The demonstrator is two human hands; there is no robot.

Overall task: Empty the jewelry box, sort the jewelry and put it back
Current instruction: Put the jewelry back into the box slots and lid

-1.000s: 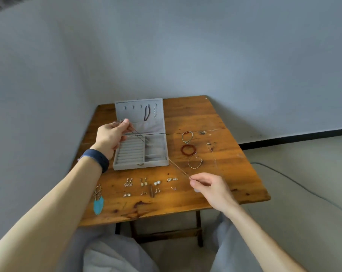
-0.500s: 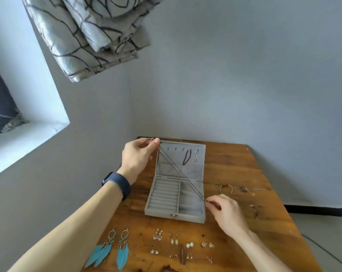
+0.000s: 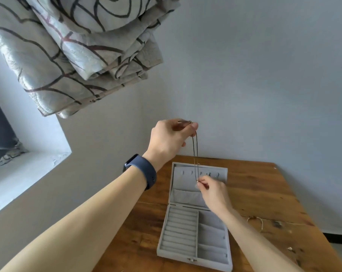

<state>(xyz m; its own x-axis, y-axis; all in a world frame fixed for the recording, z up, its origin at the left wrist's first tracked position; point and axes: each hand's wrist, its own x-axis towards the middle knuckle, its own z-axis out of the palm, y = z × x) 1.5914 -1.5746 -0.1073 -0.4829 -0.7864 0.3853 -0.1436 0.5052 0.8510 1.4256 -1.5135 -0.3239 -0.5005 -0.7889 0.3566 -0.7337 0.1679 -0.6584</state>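
Grey wall fills most of my view, with a patterned curtain [image 3: 72, 52] bunched at the upper left above a window ledge [image 3: 29, 169]. Below, the wooden table [image 3: 264, 193] sits in the corner, its far edge against the wall. On it the grey jewelry box [image 3: 193, 230] lies open, lid leaning back. My left hand [image 3: 170, 140] is raised well above the box, pinching the top of a thin necklace [image 3: 195, 154]; my right hand [image 3: 213, 191] pinches its lower end in front of the lid. Bare wood lies right of the box.
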